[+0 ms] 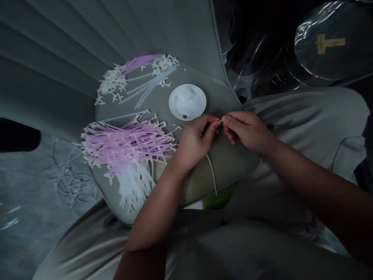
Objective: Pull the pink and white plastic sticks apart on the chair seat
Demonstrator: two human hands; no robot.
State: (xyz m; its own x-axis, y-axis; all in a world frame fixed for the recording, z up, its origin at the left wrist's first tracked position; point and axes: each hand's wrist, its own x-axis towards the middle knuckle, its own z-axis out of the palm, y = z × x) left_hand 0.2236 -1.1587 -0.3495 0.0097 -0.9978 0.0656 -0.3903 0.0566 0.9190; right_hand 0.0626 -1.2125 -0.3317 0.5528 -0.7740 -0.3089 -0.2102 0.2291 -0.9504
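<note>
Far left of the fingers (210, 131), on the floor (26, 182), a loose tangle of thin cable (72, 182). Well left of the fingers, on a padded chair seat (239, 163), a broad heap of white-tipped purple tubes (128, 138), and just below, a bunch of translucent white tubes (131, 184). Beyond that heap, up and left of the fingers, a cluster of white branched connectors (112, 83), more purple tubing (141, 62) and some loose translucent lengths (148, 85) laid slantwise. Just beyond the left fingers, a shallow white dish (186, 102) with a dark hole near the rim, and inside it some little pale bits, too small to make out. From beneath the left hand (194, 142), running down to the near edge of the seat, a single pale tube (212, 171); cannot tell whether gripped at the upper end. Pinches a tiny white piece (220, 121) between thumb and fingertip of the left hand, and meets it from the other side with the right hand (250, 128), thumb and forefinger pressed close together; cannot tell its exact shape, mostly hidden. Right of the fingers, past the right wrist, a beige trouser leg (305, 116); farther up and right, a round clear-wrapped object (335, 64) bearing yellow tape (330, 42) in a T shape.
</note>
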